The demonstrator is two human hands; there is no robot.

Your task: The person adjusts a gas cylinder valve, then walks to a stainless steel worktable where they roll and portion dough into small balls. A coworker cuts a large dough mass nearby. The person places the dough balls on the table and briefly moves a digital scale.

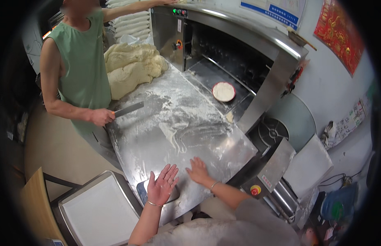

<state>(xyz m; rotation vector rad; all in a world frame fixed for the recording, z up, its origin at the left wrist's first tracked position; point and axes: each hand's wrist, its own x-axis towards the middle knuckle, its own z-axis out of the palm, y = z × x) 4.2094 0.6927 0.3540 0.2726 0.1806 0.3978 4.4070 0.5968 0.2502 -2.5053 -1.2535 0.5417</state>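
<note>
My left hand (162, 187) is raised palm up, fingers apart and holding nothing. Beneath it, partly covered, a flat object with a dark blue edge (142, 191) lies near the corner of the floured steel table (205, 147). To its right, my right hand (199, 171) is spread palm down over the bare metal; whether it touches the surface I cannot tell. Both wrists wear bracelets. Streaks of white flour (175, 132) cover the middle of the table. At the far left end rests a large mass of dough (132, 66).
A person in a green sleeveless top (82, 67) stands at the left, gripping a broad-bladed knife (129, 109). A red-rimmed bowl of flour (224, 91) sits in the steel machine's recess. A lined tray (101, 212) adjoins the near left edge. Machinery with a red button (255, 190) stands right.
</note>
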